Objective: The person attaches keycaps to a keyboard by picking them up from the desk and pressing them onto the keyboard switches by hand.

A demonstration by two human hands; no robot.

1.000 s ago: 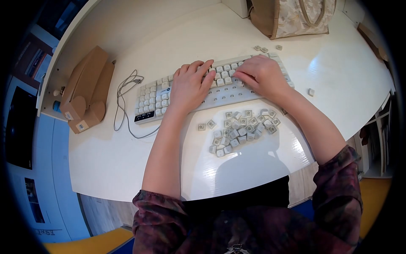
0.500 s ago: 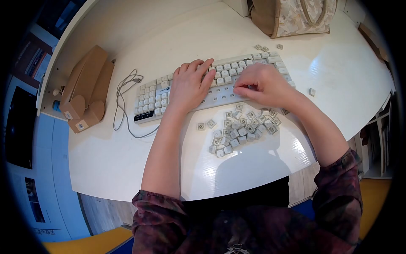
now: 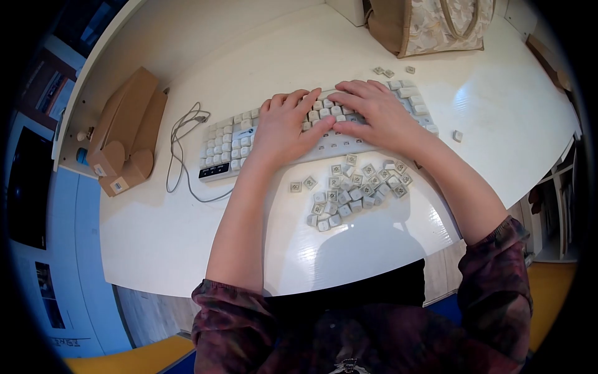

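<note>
Uncurled since the earlier frame, the right hand (image 3: 379,117) spreads over the keyboard (image 3: 333,144) on the desk (image 3: 180,249); it and the left hand (image 3: 283,129), both open (anything beneath is hidden), now bracket the middle keys (image 3: 324,113), loose keycaps (image 3: 355,206) lying nearby.

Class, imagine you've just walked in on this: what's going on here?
A person has both hands at a keyboard: the left hand over its middle, the right hand farther right, thumbs close together. Keycaps sit on parts of it, while several near positions are bare. A pile of loose keycaps, some upside down, lies on the white desk in front.
</note>
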